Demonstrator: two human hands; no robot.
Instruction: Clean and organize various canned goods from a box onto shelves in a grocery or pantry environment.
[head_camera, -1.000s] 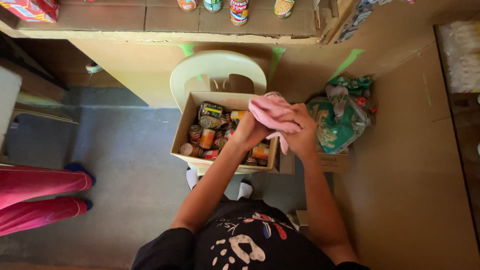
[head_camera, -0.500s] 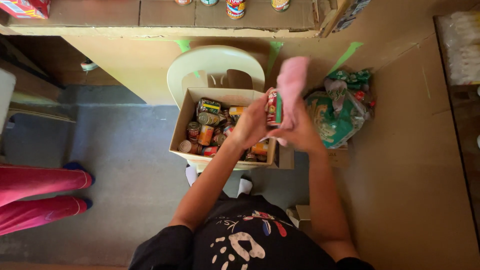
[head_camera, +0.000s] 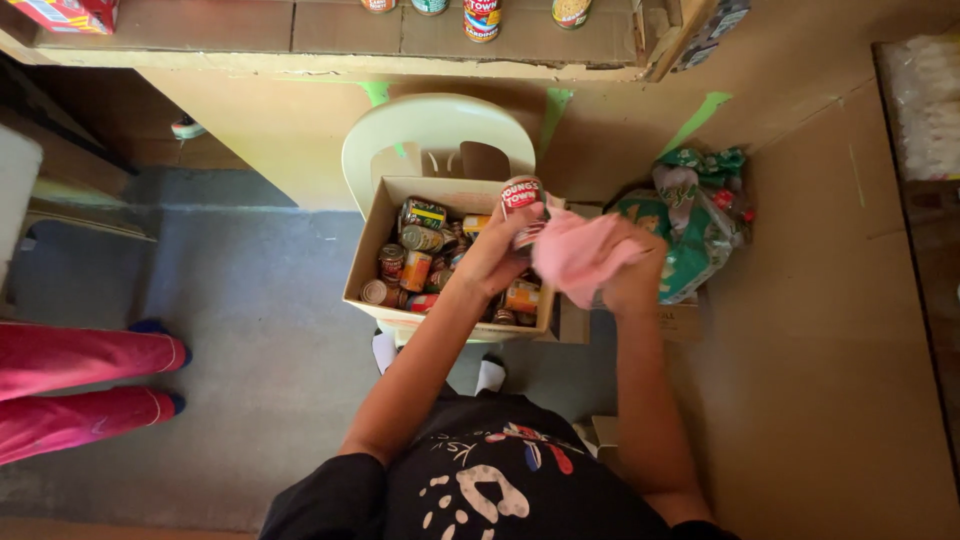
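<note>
My left hand (head_camera: 497, 262) grips a small tin can (head_camera: 522, 205) with a red and white label, held upright over an open cardboard box (head_camera: 366, 262). My right hand (head_camera: 634, 277) clutches a pink cloth (head_camera: 580, 257) pressed against the can's right side. The box holds several tins (head_camera: 416, 256) of mixed colours and rests on a pale plastic chair (head_camera: 432, 126).
A wooden shelf (head_camera: 330, 40) with cans (head_camera: 481, 18) runs along the top. A bag of green packets (head_camera: 690, 225) sits on another carton at the right. A person's pink-trousered legs (head_camera: 80, 385) lie at the left on the grey floor. A brown wall fills the right.
The pink cloth has come down from above the can to its right side. The can now shows its top, held a little higher over the box.
</note>
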